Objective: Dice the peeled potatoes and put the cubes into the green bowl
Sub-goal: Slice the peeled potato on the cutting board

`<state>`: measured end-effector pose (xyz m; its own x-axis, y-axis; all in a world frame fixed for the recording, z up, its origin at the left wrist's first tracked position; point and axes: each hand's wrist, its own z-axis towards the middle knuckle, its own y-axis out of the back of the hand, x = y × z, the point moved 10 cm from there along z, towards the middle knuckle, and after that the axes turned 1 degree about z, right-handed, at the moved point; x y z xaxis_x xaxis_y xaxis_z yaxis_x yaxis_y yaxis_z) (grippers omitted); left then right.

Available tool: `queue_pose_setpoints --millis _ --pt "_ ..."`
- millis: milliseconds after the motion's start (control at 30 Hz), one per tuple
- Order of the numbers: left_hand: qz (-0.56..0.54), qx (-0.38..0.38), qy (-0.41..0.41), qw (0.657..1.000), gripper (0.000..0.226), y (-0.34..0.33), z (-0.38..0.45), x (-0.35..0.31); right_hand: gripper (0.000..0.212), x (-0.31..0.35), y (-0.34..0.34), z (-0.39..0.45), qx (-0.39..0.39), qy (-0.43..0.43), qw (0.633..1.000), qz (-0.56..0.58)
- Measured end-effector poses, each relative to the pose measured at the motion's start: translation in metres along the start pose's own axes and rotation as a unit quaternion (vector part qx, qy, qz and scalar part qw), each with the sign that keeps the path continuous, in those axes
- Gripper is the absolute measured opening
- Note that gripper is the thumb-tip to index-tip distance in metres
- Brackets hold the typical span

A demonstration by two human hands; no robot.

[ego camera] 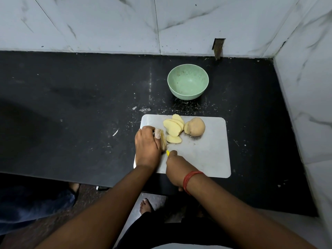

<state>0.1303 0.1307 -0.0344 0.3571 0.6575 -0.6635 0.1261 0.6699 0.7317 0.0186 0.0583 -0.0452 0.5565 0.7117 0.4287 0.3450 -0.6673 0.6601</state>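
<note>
We see our left hand curled over a potato piece at the near left corner of the grey cutting board, fingers bent down on top of it and pinning it to the board. Our right hand sits just beside it to the right, fingers closed round a knife with a yellow handle; only a sliver of the handle shows, and the blade is hidden between the two hands, so we cannot tell exactly where it meets the potato.

Just beyond our left hand's fingertips lies one loose slice, and past that a fan of overlapping slices, well within reach but touched by neither hand. To the right of the slices rests a potato chunk with its rounded side up, apart from both hands.

The green bowl stands on the black bench beyond the board's far edge, well apart from our hands, with no cubes visible in it.
</note>
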Motion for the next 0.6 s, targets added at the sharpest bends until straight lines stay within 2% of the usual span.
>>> queue_pose_setpoints --millis 100,133,200,333,467,600 --pt "-0.004 -0.002 0.014 1.000 0.042 0.002 0.000 0.002 0.038 0.001 0.001 -0.010 0.018 -0.026 0.999 0.027" --pt "-0.005 -0.001 0.016 1.000 0.043 0.002 0.000 0.002 0.033 -0.002 -0.004 -0.014 0.048 -0.034 0.998 0.008" --pt "-0.006 0.000 0.019 1.000 0.044 0.003 -0.001 0.001 0.022 -0.012 -0.005 -0.018 0.033 -0.056 0.997 -0.032" --pt "-0.009 0.000 0.025 1.000 0.037 0.004 -0.002 0.001 0.044 -0.028 -0.008 -0.026 -0.013 -0.057 0.998 0.022" --pt "-0.020 -0.002 0.022 1.000 0.026 0.007 -0.003 -0.002 0.034 -0.037 -0.009 -0.033 -0.015 -0.032 0.999 0.020" --pt "-0.029 0.006 0.014 0.999 0.033 0.006 -0.004 -0.002 0.019 -0.024 0.010 -0.041 -0.037 -0.005 0.997 0.065"
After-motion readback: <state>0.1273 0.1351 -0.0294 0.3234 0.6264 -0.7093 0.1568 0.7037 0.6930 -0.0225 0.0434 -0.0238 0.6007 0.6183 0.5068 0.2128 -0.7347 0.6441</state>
